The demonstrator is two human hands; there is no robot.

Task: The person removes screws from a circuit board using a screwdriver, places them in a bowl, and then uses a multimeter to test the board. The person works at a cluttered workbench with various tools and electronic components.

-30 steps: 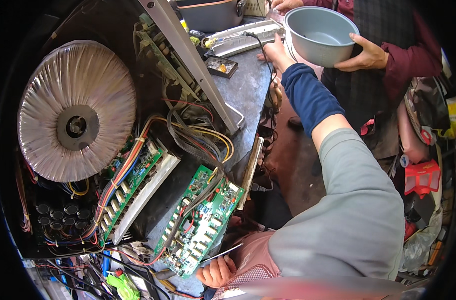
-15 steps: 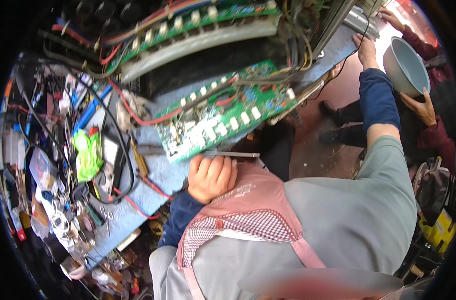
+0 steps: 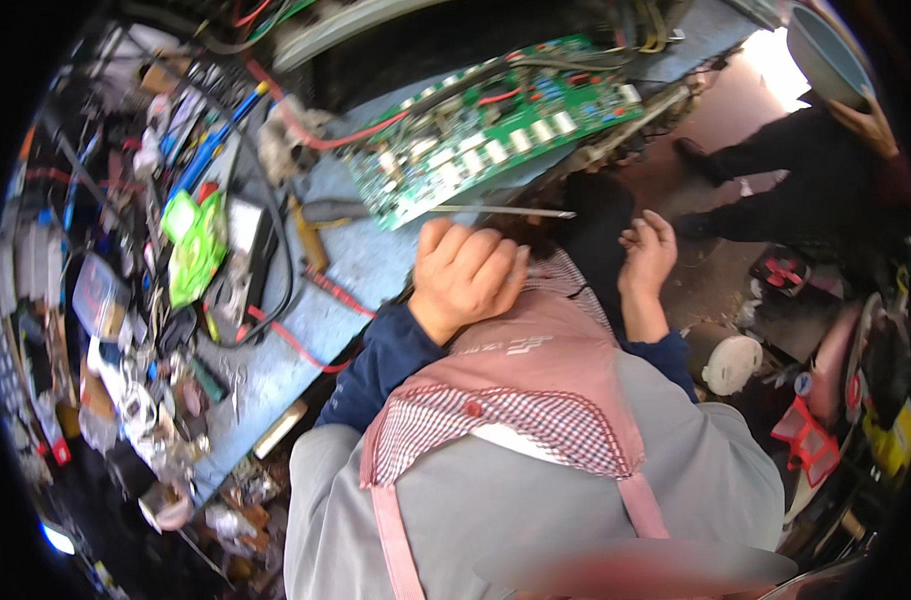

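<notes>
My left hand is closed in a fist in front of my apron, at the bench's edge; whatever may be inside it is hidden. Just beyond its knuckles lies a long screwdriver, its dark handle on the bench and its thin metal shaft sticking out past the edge. A green circuit board with a row of white blocks rests beyond, wired by red and black cables. My right hand is raised to the right of the apron, fingers loosely bent and apart, with nothing seen in them.
Left on the blue bench are a yellow-handled tool, a bright green packet, cables and many small parts. At the upper right another person's hand holds a grey basin. A white lid and clutter sit lower right.
My right hand has come back from the far upper right, beside the other person, to in front of my body. My left hand stays closed near the board. The view has shifted.
</notes>
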